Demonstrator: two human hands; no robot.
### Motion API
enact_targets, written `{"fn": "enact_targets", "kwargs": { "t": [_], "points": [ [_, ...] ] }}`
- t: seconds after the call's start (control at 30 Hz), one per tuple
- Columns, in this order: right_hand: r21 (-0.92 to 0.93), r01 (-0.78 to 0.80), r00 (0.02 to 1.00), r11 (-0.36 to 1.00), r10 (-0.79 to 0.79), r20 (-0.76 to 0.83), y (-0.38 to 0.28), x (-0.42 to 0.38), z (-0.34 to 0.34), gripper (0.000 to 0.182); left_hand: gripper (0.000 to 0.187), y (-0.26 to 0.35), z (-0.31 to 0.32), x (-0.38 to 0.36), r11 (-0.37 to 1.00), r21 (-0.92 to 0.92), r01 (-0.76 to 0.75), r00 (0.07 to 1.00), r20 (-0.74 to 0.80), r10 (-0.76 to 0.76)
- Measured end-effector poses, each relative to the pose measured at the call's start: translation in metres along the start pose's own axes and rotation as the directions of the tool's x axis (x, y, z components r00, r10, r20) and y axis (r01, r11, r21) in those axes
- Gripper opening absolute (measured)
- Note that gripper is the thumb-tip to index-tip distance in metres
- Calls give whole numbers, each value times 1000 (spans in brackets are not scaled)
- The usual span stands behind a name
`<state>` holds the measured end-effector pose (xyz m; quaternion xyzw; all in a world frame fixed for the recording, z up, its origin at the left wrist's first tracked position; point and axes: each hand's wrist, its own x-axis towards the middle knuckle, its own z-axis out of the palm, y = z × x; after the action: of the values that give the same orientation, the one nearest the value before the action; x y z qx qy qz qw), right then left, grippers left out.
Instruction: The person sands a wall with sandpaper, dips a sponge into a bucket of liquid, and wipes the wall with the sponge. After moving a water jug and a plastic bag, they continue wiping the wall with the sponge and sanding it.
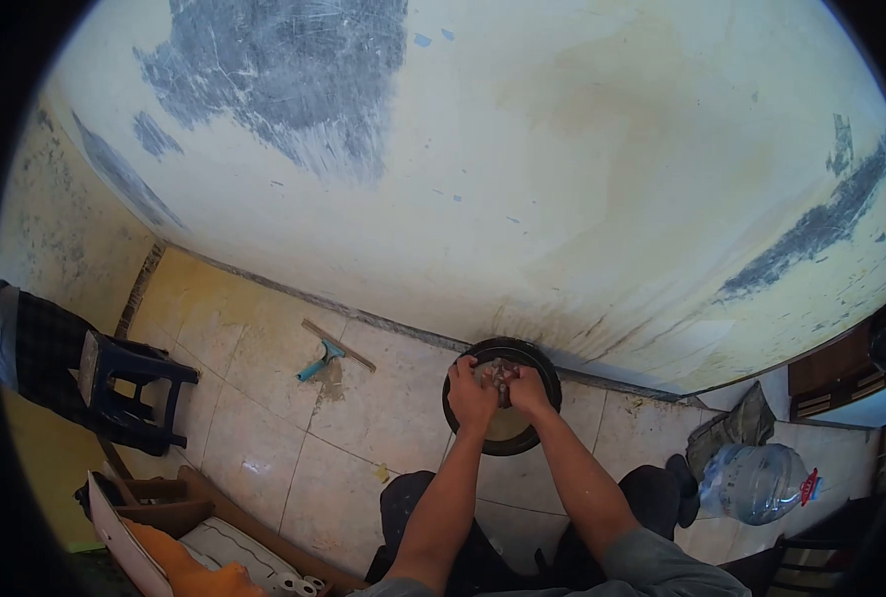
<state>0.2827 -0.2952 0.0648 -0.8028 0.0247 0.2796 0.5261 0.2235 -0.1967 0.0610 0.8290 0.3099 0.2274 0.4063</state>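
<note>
A round black basin [550,406] stands on the floor against the wall, with murky beige water [505,426] in it. My left hand [471,396] and my right hand [528,390] are close together over the basin. Between them is a small crumpled greyish-brown rag [499,372], with the fingers of both hands closed on it. My fingers partly cover it, so its full shape cannot be seen.
A squeegee [335,348] with a blue handle lies on the tiles. A dark plastic stool [134,373] stands at left, near a box of items [224,507]. On the right are a large water bottle [756,485] and a dark cloth [736,430]. The wall [443,239] has scraped grey patches.
</note>
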Motion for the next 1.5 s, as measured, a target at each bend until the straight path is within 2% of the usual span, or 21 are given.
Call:
{"fn": "enact_targets", "kwargs": {
  "t": [0.03,0.1,0.2,0.33,0.4,0.53,0.6,0.7,0.77,0.83,0.93,1.0,1.03,1.07,1.17,1.2,1.3,1.33,1.37,1.43,1.5],
  "points": [
    [7,-1,1000,1000,1,-4,10,9,6,24,30,4,-3,3,1000,2,-6,1000,5,6],
    [-554,61,993,830,8,122,38,32,24,34,41,12,-12,11,985,-168,42,999,-26,-47],
    [-605,-43,967,795,185,175,92,56,47,36,40,19,-26,19,951,-294,99,993,-36,-115],
    [-677,-42,981,735,157,109,112,58,69,34,38,5,-39,21,918,-390,74,996,-19,-88],
    [-780,105,958,617,148,246,95,59,61,33,37,3,-46,27,899,-433,67,997,-6,-77],
    [-636,229,973,737,-164,161,32,18,20,41,36,8,-47,39,887,-457,69,996,-23,-89],
    [-211,328,934,921,-284,216,11,0,-3,41,34,4,-38,44,863,-504,37,996,-56,-75],
    [-329,555,827,764,-549,120,-9,-30,-16,39,31,5,-26,51,852,-521,58,993,-57,-102],
    [-596,683,729,424,-456,511,52,-12,-4,42,29,8,-21,49,834,-548,63,993,-53,-110],
    [-602,677,658,422,18,753,50,-43,-12,43,29,17,-18,46,837,-544,59,995,-34,-92],
    [-686,563,815,461,-170,554,23,-56,-17,42,30,17,-12,43,844,-536,1,998,-50,-33],
    [-535,719,609,443,-31,793,30,-46,-14,38,29,16,-9,43,837,-547,22,999,-29,-45],
    [-558,728,616,398,-24,787,30,-47,-13,41,30,19,-10,43,843,-538,4,998,-44,-33],
    [-577,718,645,390,-63,761,17,-48,-23,41,30,9,-5,46,857,-508,-90,994,-97,47],
    [-404,741,669,535,-633,389,-9,-72,-67,46,30,7,-11,46,866,-473,-160,986,-121,115],
    [-350,779,603,520,-774,191,-30,-89,-99,48,30,9,-19,39,859,-482,-174,984,-122,131],
    [-730,652,57,204,-974,-221,-111,-171,-233,47,56,44,-32,40,858,-512,-36,998,23,56],
    [-818,554,-150,154,-948,-280,-122,-182,-277,45,44,63,-35,49,872,-276,-404,903,-273,332],
    [-893,421,-288,161,-909,-300,-134,-193,-324,45,32,82,-41,55,757,61,-650,652,-466,598],
    [-941,169,-449,292,-828,-337,-169,-219,-400,47,32,168,-65,66,657,-201,-727,662,-459,593],
    [-958,26,-634,284,-737,-236,-207,-234,-459,49,34,263,-93,77,499,-161,-852,506,-500,703]
  ]
}}
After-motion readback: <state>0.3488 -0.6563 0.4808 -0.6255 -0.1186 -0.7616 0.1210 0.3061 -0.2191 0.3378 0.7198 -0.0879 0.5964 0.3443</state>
